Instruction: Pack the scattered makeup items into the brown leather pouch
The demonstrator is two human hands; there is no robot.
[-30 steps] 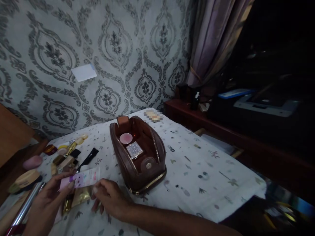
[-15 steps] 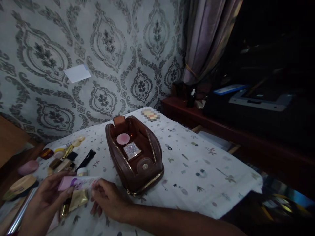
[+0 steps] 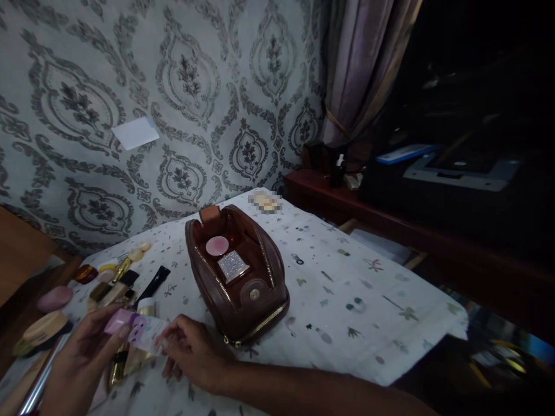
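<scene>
A small pink, purple and white cosmetic tube (image 3: 145, 332) is pinched between the thumb and fingers of my left hand (image 3: 87, 352). Its far end lies in the closed fingertips of my right hand (image 3: 191, 349). Just beyond my hands stands a brown makeup bag (image 3: 255, 318), its zipped top spread wide. Inside it rest a round pink compact (image 3: 217, 246) and a glittery square case (image 3: 233, 266). Beneath the tube, partly hidden, are a gold packet (image 3: 136, 359) and a black-and-gold cosmetic item (image 3: 117, 367). A white-capped container (image 3: 146, 305) stands behind the tube.
Several cosmetics, among them a black tube (image 3: 155, 283) and a pink sponge (image 3: 55, 298), lie left of the bag on the patterned tablecloth (image 3: 329, 300). A reddish-brown desk (image 3: 321, 190) runs along the right. The patterned wall (image 3: 225, 75) borders the table's back.
The tube has tilted, its right end dropping lower and covering more of the gold packet. Both hands keep their hold on it; the bag and its contents have stayed put.
</scene>
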